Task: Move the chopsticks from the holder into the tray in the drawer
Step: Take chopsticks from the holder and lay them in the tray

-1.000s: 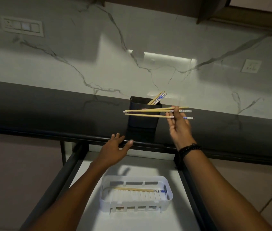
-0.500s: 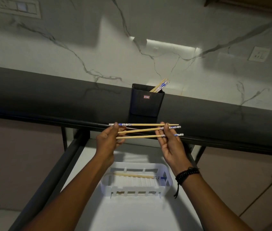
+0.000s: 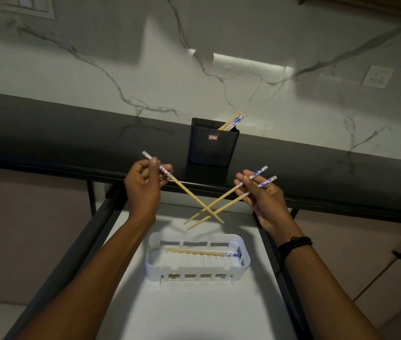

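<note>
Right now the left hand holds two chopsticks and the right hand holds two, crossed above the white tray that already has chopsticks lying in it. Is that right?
Not quite. The head view shows the left hand holding a single chopstick, not two. The rest stands: the right hand holds two chopsticks, they cross above the white tray, and chopsticks already lie in it.

I see open room above the tray point(image 3: 243, 262), which sits in the middle of the drawer point(image 3: 194, 312). The crossed chopsticks point(image 3: 206, 212) hang over its far rim; the counter point(image 3: 71, 133) edge overhangs behind.
</note>
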